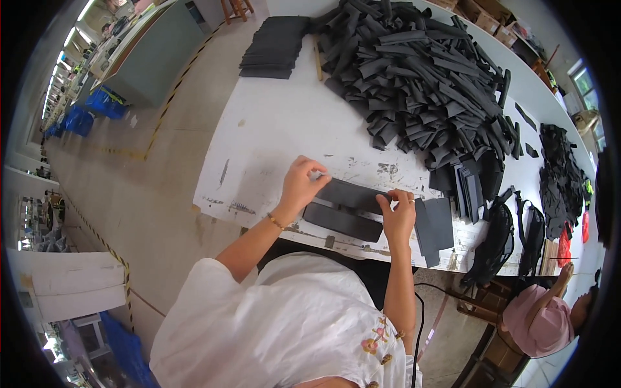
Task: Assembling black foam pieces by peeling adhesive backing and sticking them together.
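Note:
A flat black strip (352, 194), perhaps foam or fabric, stretches between my two hands above the white table. My left hand (304, 184) pinches its left end, thumb and forefinger together. At the strip's right end, my right hand (398, 212) grips the corner with the thumb on the near side. Nearer to me lies a second black strip (343, 222), flat by the table's front edge. Just right of my right hand are wider black pieces (433, 226), overlapping each other and reaching past the edge.
A big loose heap of black strips (420, 71) covers the far middle of the white table (259, 129). One neat stack (275, 48) stands at the far left. Black bags (498, 239) lie at the right, near a person in pink (540, 320). A black cable (420, 323) hangs beside my right arm.

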A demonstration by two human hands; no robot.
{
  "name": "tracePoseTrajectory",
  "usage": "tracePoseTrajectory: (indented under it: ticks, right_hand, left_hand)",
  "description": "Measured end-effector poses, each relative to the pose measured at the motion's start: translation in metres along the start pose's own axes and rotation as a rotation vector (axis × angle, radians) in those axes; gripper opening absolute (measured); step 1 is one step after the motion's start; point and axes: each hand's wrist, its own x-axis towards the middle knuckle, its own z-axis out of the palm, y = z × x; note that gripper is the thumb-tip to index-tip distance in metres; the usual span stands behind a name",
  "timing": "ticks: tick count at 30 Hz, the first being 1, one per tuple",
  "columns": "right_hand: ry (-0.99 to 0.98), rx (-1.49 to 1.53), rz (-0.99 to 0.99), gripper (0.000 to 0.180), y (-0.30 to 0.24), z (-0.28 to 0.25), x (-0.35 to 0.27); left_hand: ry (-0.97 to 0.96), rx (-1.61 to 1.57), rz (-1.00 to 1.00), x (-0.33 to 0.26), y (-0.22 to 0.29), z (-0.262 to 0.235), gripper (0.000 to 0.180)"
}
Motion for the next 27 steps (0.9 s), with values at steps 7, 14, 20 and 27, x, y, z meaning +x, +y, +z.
tracePoseTrajectory:
  ticks: [7,14,20,27]
  right_hand:
    - [0.14,-0.48,0.008,0.025,0.061,-0.047,-0.041]
    - [-0.019,-0.806,-0.163,0.022,0.096,-0.024,-0.052]
    - [-0.05,-0.797,-0.18,0.008,0.09,-0.04,-0.05]
    - [0.468,-0.019,-0.089,0.035,0.051,-0.069,-0.021]
  left_hand:
    - [-0.073,-0.34,-0.099,0.118,0.009,0.056,0.015]
    - [0.259,-0.354,-0.437,0.21,-0.06,0.115,0.022]
    - [0.134,-0.104,-0.561,0.202,-0.019,0.15,0.032]
    - [-0.038,-1.174,-0.771,0.189,-0.065,0.122,0.017]
